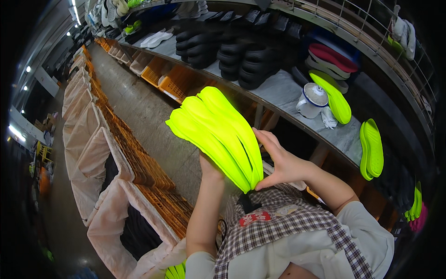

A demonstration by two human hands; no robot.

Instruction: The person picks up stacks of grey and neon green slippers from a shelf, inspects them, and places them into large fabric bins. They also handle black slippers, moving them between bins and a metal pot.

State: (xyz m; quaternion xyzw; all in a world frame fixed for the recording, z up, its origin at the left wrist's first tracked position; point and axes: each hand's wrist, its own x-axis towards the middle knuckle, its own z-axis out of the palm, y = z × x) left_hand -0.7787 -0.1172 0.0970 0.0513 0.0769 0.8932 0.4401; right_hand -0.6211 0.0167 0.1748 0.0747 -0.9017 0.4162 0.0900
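A bundle of several neon-yellow shoe soles (pixel 220 135) is held up in front of my chest, their long sides pressed together and their far ends fanned apart. My left hand (pixel 210 167) grips the bundle from its left and underneath; most of its fingers are hidden behind the soles. On the right, my right hand (pixel 282 160) closes round the near end, thumb at the lower corner and fingers along the right edge. On the bench beyond lie another neon-yellow sole (pixel 332 95) and a neon-yellow pair (pixel 372 149) at the bench's edge.
The long grey bench (pixel 283 88) carries stacked black soles (pixel 248 63), a white lidded mug (pixel 312 100), and red and white soles (pixel 332 60). Orange crates (pixel 172 86) sit below it. Cloth-lined baskets (pixel 125 186) line the left, across an aisle (pixel 139 102). A wire rack (pixel 367 18) hangs above.
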